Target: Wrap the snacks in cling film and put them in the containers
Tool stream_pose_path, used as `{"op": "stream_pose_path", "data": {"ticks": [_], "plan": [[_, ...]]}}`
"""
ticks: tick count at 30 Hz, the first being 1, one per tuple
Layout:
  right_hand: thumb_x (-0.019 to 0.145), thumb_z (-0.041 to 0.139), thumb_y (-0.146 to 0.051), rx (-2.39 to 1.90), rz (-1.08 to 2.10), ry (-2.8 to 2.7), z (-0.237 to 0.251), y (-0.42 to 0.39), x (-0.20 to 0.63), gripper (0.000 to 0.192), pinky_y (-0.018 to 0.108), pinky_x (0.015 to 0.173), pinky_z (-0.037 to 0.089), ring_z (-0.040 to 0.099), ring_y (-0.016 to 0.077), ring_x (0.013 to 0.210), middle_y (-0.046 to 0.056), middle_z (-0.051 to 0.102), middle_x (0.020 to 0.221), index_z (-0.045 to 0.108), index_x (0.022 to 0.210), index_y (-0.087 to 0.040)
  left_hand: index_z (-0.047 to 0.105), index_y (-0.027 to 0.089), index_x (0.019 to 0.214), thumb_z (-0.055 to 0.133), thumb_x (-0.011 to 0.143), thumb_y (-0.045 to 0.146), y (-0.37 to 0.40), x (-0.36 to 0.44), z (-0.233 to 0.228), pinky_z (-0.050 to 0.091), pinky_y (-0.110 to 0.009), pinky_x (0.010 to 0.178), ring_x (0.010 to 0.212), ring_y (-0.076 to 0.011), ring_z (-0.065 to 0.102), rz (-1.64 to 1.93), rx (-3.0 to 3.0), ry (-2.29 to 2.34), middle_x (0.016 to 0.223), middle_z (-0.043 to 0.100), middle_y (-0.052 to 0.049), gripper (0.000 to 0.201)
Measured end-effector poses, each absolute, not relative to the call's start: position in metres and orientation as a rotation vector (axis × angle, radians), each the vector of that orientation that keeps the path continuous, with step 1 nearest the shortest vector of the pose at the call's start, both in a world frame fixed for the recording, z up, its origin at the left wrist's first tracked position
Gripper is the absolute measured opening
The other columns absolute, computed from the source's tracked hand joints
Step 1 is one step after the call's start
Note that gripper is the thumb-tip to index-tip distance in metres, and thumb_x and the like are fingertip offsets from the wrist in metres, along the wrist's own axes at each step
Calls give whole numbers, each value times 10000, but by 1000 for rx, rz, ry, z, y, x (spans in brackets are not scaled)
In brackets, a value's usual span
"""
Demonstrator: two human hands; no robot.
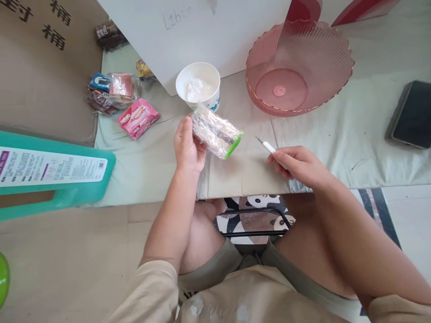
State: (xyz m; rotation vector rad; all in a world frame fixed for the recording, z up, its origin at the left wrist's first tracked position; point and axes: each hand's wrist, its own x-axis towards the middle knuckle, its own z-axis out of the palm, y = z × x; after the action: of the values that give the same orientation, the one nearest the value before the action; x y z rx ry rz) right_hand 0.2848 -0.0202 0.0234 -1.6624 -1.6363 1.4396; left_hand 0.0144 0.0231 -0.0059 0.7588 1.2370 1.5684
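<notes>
Clear-wrapped packet (pixel 215 133) in the person's left hand (pixel 190 146), which grips it by its left end: the thumb lies along the near edge of that end and the fingers curl in underneath, so they are closed on the packet rather than spread. How far they reach behind it is hidden. The right hand (pixel 298 166) is clenched round a slim white-handled tool (pixel 269 147), thumb on top and fingers folded below; its thin dark tip points toward the packet but stands apart from it. The packet extends rightward from the left fingers, in front of the white paper tub (pixel 198 87), and overlaps its lower wall in this view; whether the two touch, I cannot tell. It is oblong and tilted, its far right end lower than the held end. The film is shiny and crinkled over pale and brownish contents, and a bright green strip (pixel 233 147) edges the right end.
</notes>
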Motion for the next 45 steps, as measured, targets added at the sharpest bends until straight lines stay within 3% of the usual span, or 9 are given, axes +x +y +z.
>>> {"op": "stream_pose_path", "data": {"ticks": [4, 8, 13, 17, 25, 30, 35, 41, 45], "plan": [[819, 648, -329, -1685, 686, -1831, 7, -17, 294, 210, 339, 608, 451, 562, 197, 626, 38, 687, 737, 763, 963, -228, 686, 252, 951, 762, 827, 536, 15, 29, -7, 554, -257, 604, 749, -157, 673, 1414, 946, 1440, 874, 706, -5, 320], [767, 688, -311, -1769, 594, -1849, -3, -15, 296, 374, 378, 682, 480, 646, 248, 744, 60, 766, 861, 764, 1128, -248, 664, 221, 834, 719, 816, 275, 8, 32, -3, 566, -362, 824, 809, -200, 652, 1234, 1445, 1786, 876, 687, -42, 80], [825, 644, -289, -1963, 261, -1852, -2, -12, 299, 244, 476, 802, 482, 683, 340, 942, 130, 778, 1036, 760, 1030, -224, 680, 237, 1022, 792, 729, 270, 2, 31, 2, 476, -484, 1117, 1198, -311, 605, 1003, 2012, 1533, 1214, 660, -102, 316], [873, 620, -299, -1810, 126, -1861, -1, -15, 290, 236, 546, 947, 473, 670, 362, 1056, 151, 754, 1103, 723, 1074, -229, 709, 240, 1041, 820, 723, 266, -1, 35, 4, 462, -506, 1151, 1276, -324, 572, 824, 2075, 1486, 1267, 653, -100, 337], [887, 561, -279, -1335, 604, -1979, -7, -22, 241, 355, 493, 999, 534, 686, 314, 1136, 135, 753, 1212, 642, 1225, -208, 636, 234, 728, 698, 765, 141, -2, 43, 6, 523, -421, 1072, 1071, -246, 696, 1119, 1763, 1518, 947, 709, -36, 117], [806, 539, -197, -1339, 765, -1882, -7, -12, 234, 502, 470, 966, 532, 683, 290, 1073, 111, 757, 1166, 638, 1298, -213, 554, 238, 714, 673, 771, 291, 7, 32, 6, 561, -278, 650, 691, -164, 668, 1377, 916, 1385, 663, 608, 18, 143], [795, 529, -152, -1318, 774, -1885, -5, -7, 238, 359, 390, 785, 508, 618, 229, 816, 62, 640, 839, 753, 1074, -184, 502, 235, 722, 674, 722, 354, 19, 3, 1, 508, -226, 532, 600, -128, 621, 1363, 512, 1308, 638, 589, 19, 209], [808, 536, -131, -1214, 657, -1880, -1, -8, 251, 203, 405, 784, 513, 590, 197, 748, 42, 604, 814, 696, 727, -225, 578, 227, 817, 610, 647, 130, 21, -10, 5, 358, -186, 419, 477, -72, 461, 1380, 734, 1482, 625, 527, 62, 199], [812, 532, -145, -1298, 485, -1846, -2, -12, 274, 206, 414, 765, 532, 618, 212, 786, 56, 634, 864, 673, 697, -241, 620, 195, 754, 495, 596, 44, 19, -19, 8, 321, -197, 412, 454, -67, 431, 1244, 924, 1712, 627, 523, 59, 251]]}}
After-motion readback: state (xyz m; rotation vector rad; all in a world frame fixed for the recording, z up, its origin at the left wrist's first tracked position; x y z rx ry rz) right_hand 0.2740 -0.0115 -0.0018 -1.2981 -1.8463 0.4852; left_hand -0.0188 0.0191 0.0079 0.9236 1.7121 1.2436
